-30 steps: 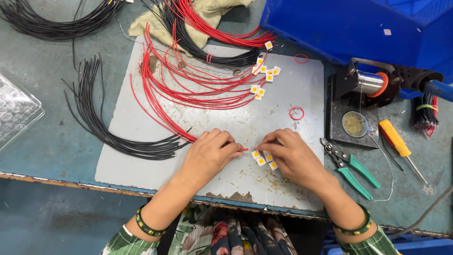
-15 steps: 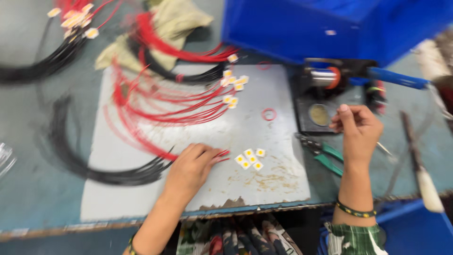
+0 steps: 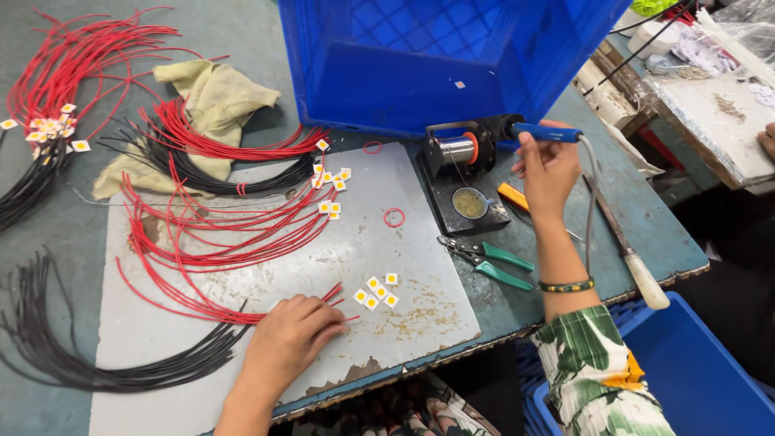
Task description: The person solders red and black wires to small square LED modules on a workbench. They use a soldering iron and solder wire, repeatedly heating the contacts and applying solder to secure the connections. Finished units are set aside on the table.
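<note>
My left hand [image 3: 289,343] rests on the grey mat [image 3: 266,274] with its fingers pressing down the ends of a few red wires [image 3: 333,295]. Several small white square chips [image 3: 375,291] lie just right of those fingers. My right hand [image 3: 547,171] is raised at the right and grips the blue handle of a soldering iron [image 3: 542,132], whose tip sits in its stand [image 3: 460,149] with a solder spool. The iron's grey cord hangs down past my wrist.
A large blue crate [image 3: 436,56] stands behind the stand. Green-handled pliers [image 3: 488,260], an orange tool and a red rubber ring [image 3: 394,217] lie near the mat's right edge. Red and black wire bundles [image 3: 73,355] and a yellow cloth [image 3: 214,97] fill the left side.
My right hand left the chips on the mat, moved right and up, and took hold of the soldering iron's handle. The view shifted right. My left hand stayed on the red wires.
</note>
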A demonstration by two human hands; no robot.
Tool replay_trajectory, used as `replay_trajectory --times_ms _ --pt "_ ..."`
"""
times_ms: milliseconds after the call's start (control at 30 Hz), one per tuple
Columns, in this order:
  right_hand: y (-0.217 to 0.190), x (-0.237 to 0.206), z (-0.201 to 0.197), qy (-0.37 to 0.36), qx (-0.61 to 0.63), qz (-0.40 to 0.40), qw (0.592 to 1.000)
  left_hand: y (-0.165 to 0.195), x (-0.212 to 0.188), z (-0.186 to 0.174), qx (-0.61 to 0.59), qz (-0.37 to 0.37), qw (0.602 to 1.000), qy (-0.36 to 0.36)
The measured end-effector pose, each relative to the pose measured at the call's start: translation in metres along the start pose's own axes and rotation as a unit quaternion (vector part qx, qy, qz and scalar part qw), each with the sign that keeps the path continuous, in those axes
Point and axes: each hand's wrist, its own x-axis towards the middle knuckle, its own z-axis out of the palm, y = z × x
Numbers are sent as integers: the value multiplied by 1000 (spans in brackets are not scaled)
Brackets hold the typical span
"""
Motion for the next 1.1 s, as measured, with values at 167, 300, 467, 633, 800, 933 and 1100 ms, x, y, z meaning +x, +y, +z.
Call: replay_trajectory --times_ms 167,300,467,633,800,933,1100 --pt "4 9 -1 2 -55 -22 998 5 -2 0 23 -63 996 56" --pt "-13 11 -29 16 -80 -52 995 4 -4 0 25 -89 992 86" --pt "-45 9 -73 56 78 -76 992 -2 3 11 10 -61 992 109" --pt "-65 -18 -30 38 170 -59 983 4 12 22 -1 -78 993 85" --pt "-93 -64 42 -28 146 -143 978 4 17 22 -14 -96 993 70" --pt "-100 -81 69 -81 172 -182 965 -2 24 25 -13 -105 992 71" --pt "-78 -98 80 -86 210 -213 950 -7 29 29 3 -98 993 73"
